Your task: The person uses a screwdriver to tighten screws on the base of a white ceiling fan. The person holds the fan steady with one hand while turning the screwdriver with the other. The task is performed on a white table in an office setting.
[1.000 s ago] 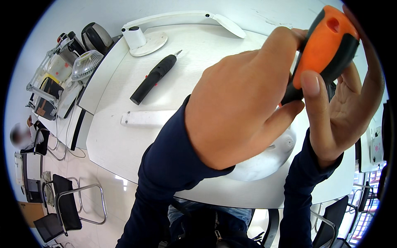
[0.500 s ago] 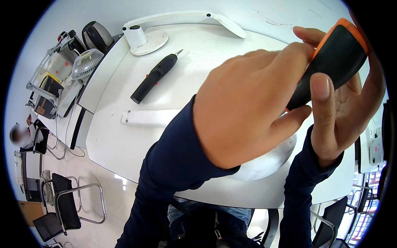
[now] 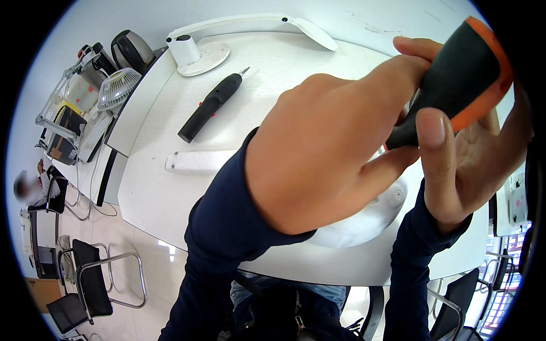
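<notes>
The left hand (image 3: 324,150), its fingers pinched on the narrow end of an orange-and-black handle (image 3: 463,71), and the right hand (image 3: 469,167), half open with its thumb against the grip and fingers curled behind, hold it raised and tilted above the white table (image 3: 148,190), well apart from the black screwdriver (image 3: 210,108) lying there.

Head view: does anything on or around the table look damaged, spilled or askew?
Mainly the white wall beyond the table: dark scuffs break its otherwise plain surface. Nothing looks spilled, and the held orange-and-black handle shows no obvious damage.
</notes>
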`<state>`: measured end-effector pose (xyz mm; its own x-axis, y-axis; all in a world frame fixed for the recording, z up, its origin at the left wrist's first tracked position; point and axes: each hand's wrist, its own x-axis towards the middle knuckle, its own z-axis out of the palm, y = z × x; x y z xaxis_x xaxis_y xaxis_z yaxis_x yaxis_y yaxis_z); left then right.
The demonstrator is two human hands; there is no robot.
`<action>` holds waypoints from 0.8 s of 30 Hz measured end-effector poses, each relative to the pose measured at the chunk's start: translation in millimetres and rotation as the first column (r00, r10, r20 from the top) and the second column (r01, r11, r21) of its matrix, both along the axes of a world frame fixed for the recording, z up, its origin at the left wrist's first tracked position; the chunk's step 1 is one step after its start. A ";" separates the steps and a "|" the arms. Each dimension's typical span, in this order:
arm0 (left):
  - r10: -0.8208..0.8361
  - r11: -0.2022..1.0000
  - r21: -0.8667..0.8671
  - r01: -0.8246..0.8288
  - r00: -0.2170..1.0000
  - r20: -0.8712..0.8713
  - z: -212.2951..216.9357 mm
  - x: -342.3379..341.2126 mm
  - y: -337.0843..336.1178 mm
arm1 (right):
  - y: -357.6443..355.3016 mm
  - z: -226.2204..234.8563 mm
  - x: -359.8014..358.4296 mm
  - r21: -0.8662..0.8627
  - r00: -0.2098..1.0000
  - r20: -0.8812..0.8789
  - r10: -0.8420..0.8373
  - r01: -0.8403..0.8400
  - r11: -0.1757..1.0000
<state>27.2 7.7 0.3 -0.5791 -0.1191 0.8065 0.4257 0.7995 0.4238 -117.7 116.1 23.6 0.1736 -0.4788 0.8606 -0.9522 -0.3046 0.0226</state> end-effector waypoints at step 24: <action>0.034 0.998 0.052 -0.044 0.984 0.174 3.7 -6.0 4.3 | 1.0 -0.5 3.1 0.019 1.000 0.021 0.013 -0.013 1.000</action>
